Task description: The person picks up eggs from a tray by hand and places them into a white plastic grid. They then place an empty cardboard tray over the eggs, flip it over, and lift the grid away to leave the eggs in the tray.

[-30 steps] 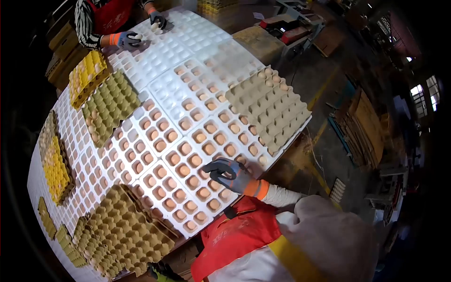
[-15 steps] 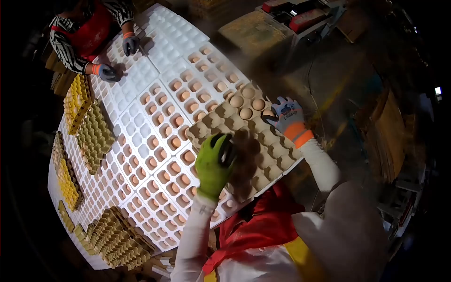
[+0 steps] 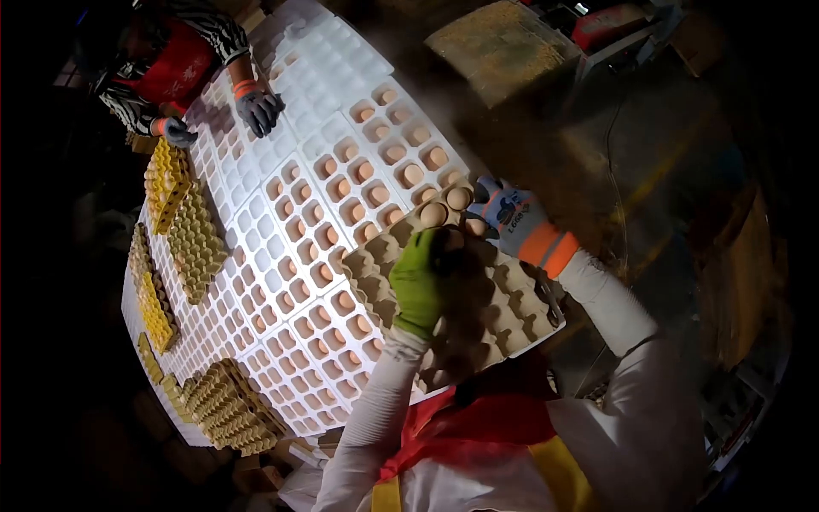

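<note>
A grey-brown pulp egg tray (image 3: 512, 299) lies on white egg-filled trays in front of me, with a few brown eggs (image 3: 432, 214) at its far corner. My left hand (image 3: 418, 286), in a green glove, reaches over the tray. Its dark fingertips curl round an egg there, partly hidden by the glove. My right hand (image 3: 516, 220), in a grey glove with an orange cuff, comes in from the right edge. Its fingers close on another egg (image 3: 474, 226) in the same corner. The cups nearer me hold no eggs.
White trays (image 3: 311, 205) with eggs cover the table. Across it, a co-worker's gloved hands (image 3: 258, 111) hover over trays. Pulp trays (image 3: 196, 243) and yellow trays (image 3: 156, 313) stand along the left; a tray stack (image 3: 230, 405) sits near the front. A cable (image 3: 610, 154) runs across the floor.
My left hand has moved forward from the middle of the pulp tray to the eggs. My right hand has shifted inward from the tray's edge onto them. The view has moved slightly.
</note>
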A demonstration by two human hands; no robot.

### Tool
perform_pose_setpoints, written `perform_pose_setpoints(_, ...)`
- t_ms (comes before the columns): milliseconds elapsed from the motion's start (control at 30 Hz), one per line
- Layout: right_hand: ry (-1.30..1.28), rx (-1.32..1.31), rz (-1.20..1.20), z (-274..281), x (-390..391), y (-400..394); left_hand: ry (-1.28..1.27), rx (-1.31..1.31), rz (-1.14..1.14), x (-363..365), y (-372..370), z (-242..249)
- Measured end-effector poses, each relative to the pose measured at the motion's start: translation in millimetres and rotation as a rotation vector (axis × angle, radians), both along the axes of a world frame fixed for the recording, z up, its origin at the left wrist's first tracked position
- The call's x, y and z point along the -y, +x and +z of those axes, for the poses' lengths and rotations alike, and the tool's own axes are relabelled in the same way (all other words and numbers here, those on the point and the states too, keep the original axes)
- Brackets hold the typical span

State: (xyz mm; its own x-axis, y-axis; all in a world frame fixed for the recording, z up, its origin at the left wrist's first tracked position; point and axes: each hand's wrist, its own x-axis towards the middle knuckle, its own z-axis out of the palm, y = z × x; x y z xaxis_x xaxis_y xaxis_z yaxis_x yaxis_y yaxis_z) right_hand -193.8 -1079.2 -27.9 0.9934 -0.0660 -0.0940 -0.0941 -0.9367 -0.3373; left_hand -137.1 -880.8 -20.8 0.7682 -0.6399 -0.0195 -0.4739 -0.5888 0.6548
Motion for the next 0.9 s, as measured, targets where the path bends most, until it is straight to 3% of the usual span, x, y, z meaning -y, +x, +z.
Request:
perform_pose_setpoints(33, 0.139, 0.109, -0.033, -9, 7, -5, -0.182, -0.215, 0.084, -10, 7, 1)
perform_pose_setpoints(100, 0.676, 0.270, 0.000, -20, 22, -8, -0.663, -0.767, 0.301, -19, 18, 19)
perform_pose_setpoints(133, 0.945, 0.343, 0.025, -25, 30, -10, -0.769, -0.891, 0.310, -18, 26, 28)
perform_pose_setpoints(167, 1.476, -0.100, -0.320, -14, 33, -23, -0.509, -0.453, 0.166, -12, 34, 25)
perform_pose_setpoints(200, 1.685, 0.028, -0.260, -16, 29, -21, -0.231, -0.020, 0.026, -6, 44, 23)
perform_pose_setpoints(233, 1.660, 0.089, -0.207, -10, 29, -17, -0.007, 0.060, 0.028, 6, 44, 27)
perform_pose_setpoints(267, 1.641, 0.151, -0.149, -4, 29, -9, 0.203, 0.355, -0.012, 18, 45, 17)
perform_pose_setpoints(300, 1.388, 0.338, -0.042, -27, 31, 6, 0.258, 0.339, -0.023, 23, 46, 7)
perform_pose_setpoints(333, 1.174, 0.356, -0.070, -34, 24, 16, 0.309, 0.314, -0.036, 26, 43, -1)
perform_pose_setpoints(400, 0.236, 0.300, 0.122, 1, 25, 32, 0.313, 0.321, 0.003, 31, 37, -6)
perform_pose_setpoints(467, -0.261, 0.050, 0.123, 26, 5, 52, 0.282, 0.290, 0.011, 31, 31, -4)
perform_pose_setpoints(500, -0.319, 0.062, 0.152, 13, 4, 57, 0.296, 0.254, 0.004, 31, 30, -6)
perform_pose_setpoints(600, -0.385, 0.014, 0.232, 11, 4, 63, 0.157, 0.159, -0.019, 17, 38, 10)
perform_pose_setpoints(667, -0.339, 0.007, 0.260, 24, 6, 61, -0.183, -0.074, 0.103, -6, 46, 8)
perform_pose_setpoints(733, -0.160, 0.041, 0.212, 3, 28, 54, -0.534, -0.353, 0.165, -42, 61, 2)
perform_pose_setpoints(800, 0.321, 0.089, 0.140, 15, 40, 53, -0.810, -0.620, 0.334, -102, 86, -19)
perform_pose_setpoints(833, 0.564, 0.116, 0.080, -5, 53, 51, -0.698, -0.567, 0.515, -141, 96, -10)
perform_pose_setpoints(867, 0.699, 0.020, 0.034, 9, 34, 58, -0.578, -0.515, 0.685, -181, 106, -1)
perform_pose_setpoints(900, 0.830, -0.074, -0.019, 33, 2, 70, -0.381, -0.206, 0.749, -213, 115, -8)
